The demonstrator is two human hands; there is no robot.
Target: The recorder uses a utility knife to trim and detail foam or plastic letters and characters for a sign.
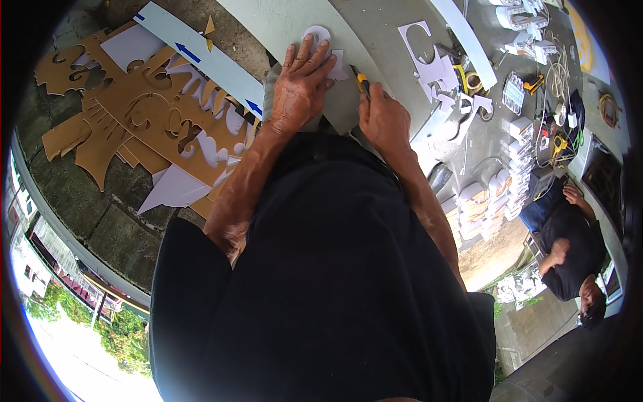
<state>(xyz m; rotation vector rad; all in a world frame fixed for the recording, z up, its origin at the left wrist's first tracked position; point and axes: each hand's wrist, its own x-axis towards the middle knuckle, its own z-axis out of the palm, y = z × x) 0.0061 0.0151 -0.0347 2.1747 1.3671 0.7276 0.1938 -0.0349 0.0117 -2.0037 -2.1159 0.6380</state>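
My left hand [301, 84] lies flat with its fingers stretched out, pressing on a white cut-out piece [317, 31] with a rounded end. The piece rests on a long pale board [274, 19] in front of me. Just right of those fingers shows a white notched part [340, 65]; whether it belongs to the same piece is hidden. My right hand [384, 119] is closed around a yellow and black utility knife [362, 84], its tip pointing up and left toward the notched part.
Brown and white cut-out sheets [110, 110] pile up at left, beside a pale strip with blue arrows [218, 72]. White offcuts [432, 70], a tape roll [474, 82] and several white blocks [519, 144] lie at right. Another person [569, 234] sits at far right.
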